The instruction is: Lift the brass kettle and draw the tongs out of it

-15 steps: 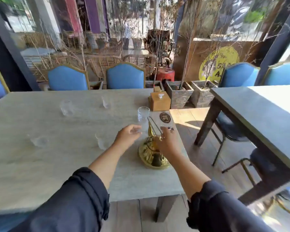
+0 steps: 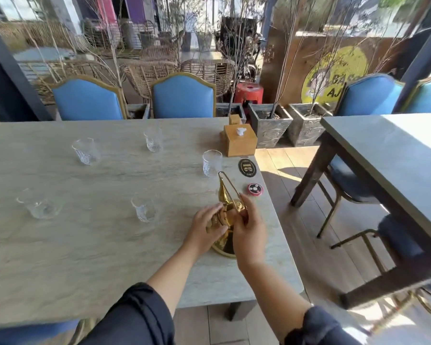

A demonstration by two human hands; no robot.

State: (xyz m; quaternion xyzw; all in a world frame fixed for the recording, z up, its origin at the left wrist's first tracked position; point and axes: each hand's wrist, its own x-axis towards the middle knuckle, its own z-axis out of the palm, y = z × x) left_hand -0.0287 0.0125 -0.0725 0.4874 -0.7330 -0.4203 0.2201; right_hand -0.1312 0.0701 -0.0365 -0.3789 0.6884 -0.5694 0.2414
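A golden jug (image 2: 225,195) with a long spout stands near the right edge of the pale stone table (image 2: 85,245). My right hand (image 2: 249,232) grips the jug's handle and upper part. My left hand (image 2: 205,229) rests against the jug's left side with fingers curled on its body. A clear glass (image 2: 212,163) stands on the table just beyond the spout, free of both hands. Another clear glass (image 2: 143,209) stands left of my left hand.
Three more glasses (image 2: 85,151) (image 2: 153,139) (image 2: 39,206) stand across the table. A wooden tissue box (image 2: 239,140), a black oval badge (image 2: 246,167) and a red round disc (image 2: 254,189) lie near the right edge. Blue chairs (image 2: 183,95) line the far side; a second table (image 2: 396,155) stands right.
My left hand let go of the glass, which now stands on the table, and moved back onto the jug's side. My right hand still holds the jug.
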